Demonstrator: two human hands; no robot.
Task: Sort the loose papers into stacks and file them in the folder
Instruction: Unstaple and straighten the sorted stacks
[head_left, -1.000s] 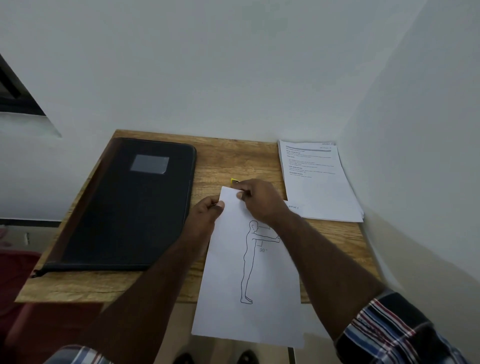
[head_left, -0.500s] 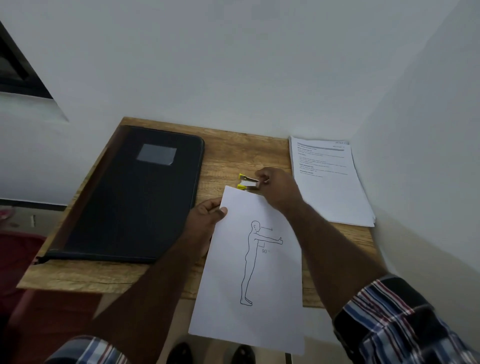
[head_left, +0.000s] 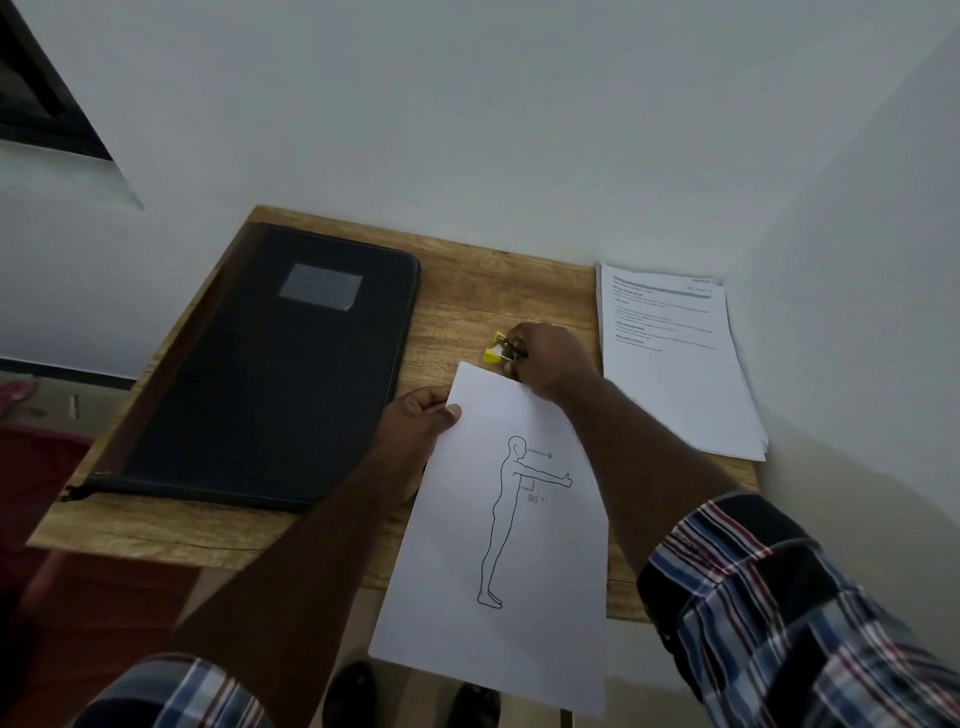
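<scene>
A small wooden table (head_left: 457, 312) stands in a corner of white walls, and everything here can be placed from the sheet of paper (head_left: 498, 519) with a line drawing of a standing figure. This sheet lies with its long axis running from the near table edge toward the far wall, tilted a little so its far end leans right. Its near half overhangs the table edge. The drawn figure's head points toward the far wall, its feet toward the person, and its outstretched arm points right.

The left hand (head_left: 415, 421) pinches the sheet at its far left corner, thumb on top of the paper and fingers beneath.

Just beyond the sheet's far edge, the right hand (head_left: 550, 358) has its fingers curled around a small yellow stapler (head_left: 496, 349). The stapler's yellow end sticks out to the left of the fingers, and it sits near the sheet's far edge; whether it touches the paper cannot be told.

To the left of the sheet lies a closed black folder (head_left: 270, 374), its long axis also running near to far, with a grey label patch on its far part and a zipper along its near edge. To the right of the sheet, against the side wall, a stack of printed papers (head_left: 675, 364) lies with its text heading at the far end.
</scene>
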